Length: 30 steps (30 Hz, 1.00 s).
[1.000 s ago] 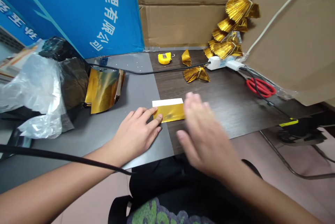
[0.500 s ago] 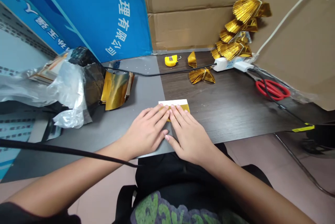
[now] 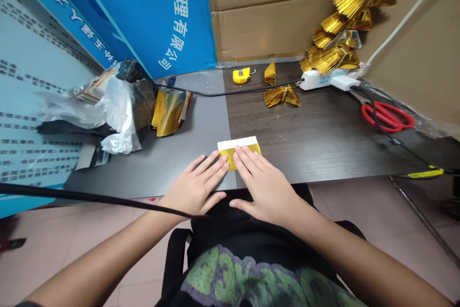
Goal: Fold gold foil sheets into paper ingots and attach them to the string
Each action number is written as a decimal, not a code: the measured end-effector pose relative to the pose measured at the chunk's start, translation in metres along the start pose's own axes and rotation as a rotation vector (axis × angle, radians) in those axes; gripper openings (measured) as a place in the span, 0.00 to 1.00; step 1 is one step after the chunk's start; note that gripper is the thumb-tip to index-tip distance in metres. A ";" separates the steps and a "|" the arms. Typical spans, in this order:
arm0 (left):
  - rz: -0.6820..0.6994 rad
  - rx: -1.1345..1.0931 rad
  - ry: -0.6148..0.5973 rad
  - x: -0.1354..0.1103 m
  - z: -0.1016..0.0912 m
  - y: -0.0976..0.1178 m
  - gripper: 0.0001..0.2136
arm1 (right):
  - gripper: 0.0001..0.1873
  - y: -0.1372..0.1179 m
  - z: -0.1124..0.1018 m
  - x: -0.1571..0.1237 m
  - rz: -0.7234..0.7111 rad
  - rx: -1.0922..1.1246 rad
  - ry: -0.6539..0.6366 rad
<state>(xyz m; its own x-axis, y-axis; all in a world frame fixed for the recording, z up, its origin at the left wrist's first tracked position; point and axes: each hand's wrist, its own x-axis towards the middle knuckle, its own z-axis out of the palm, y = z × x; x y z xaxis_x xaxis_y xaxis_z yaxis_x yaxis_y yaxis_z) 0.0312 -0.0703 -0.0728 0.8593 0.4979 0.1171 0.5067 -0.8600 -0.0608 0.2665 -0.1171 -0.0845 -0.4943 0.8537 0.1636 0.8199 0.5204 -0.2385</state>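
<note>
Both hands lay flat on the folded gold paper near the front edge of the worktop — left hand and right hand side by side. Each grip was uncurled, fingers straight and close, pinching nothing, seemingly to pin the sheet and flatten its crease. Its long axis ran left to right, with the white strip on the far side.

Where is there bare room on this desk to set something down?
Bare dark wood lies between the gold sheet and the red scissors. Grey top is free between the foil stack and the left hand. Crowded: back right, with gold fans and power strip; plastic bags at left.
</note>
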 end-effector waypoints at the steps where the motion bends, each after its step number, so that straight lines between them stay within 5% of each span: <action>1: 0.010 -0.003 0.025 -0.002 0.001 0.002 0.27 | 0.50 -0.002 0.000 -0.004 -0.011 -0.007 0.001; 8: 0.014 -0.045 0.215 -0.004 0.001 0.014 0.10 | 0.31 -0.003 0.002 -0.025 -0.084 0.020 0.080; 16: -0.040 -0.147 0.330 -0.004 0.003 0.020 0.03 | 0.16 0.022 0.003 -0.035 -0.187 0.165 0.355; 22: -0.204 -0.353 0.203 0.004 -0.006 0.024 0.08 | 0.07 0.022 -0.003 -0.029 -0.178 0.273 0.370; 25: -0.440 -0.388 0.117 0.016 -0.014 0.024 0.08 | 0.09 0.023 -0.007 -0.024 -0.128 0.293 0.306; 30: -0.513 -0.450 -0.002 0.035 -0.020 0.011 0.21 | 0.15 0.036 -0.015 -0.007 -0.032 0.331 0.161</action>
<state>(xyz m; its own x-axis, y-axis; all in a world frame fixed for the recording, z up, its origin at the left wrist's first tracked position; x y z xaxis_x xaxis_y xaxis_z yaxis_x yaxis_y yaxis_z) 0.0655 -0.0645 -0.0495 0.5187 0.8547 0.0189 0.7718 -0.4776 0.4199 0.3038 -0.1050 -0.0799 -0.4448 0.8373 0.3180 0.6542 0.5463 -0.5230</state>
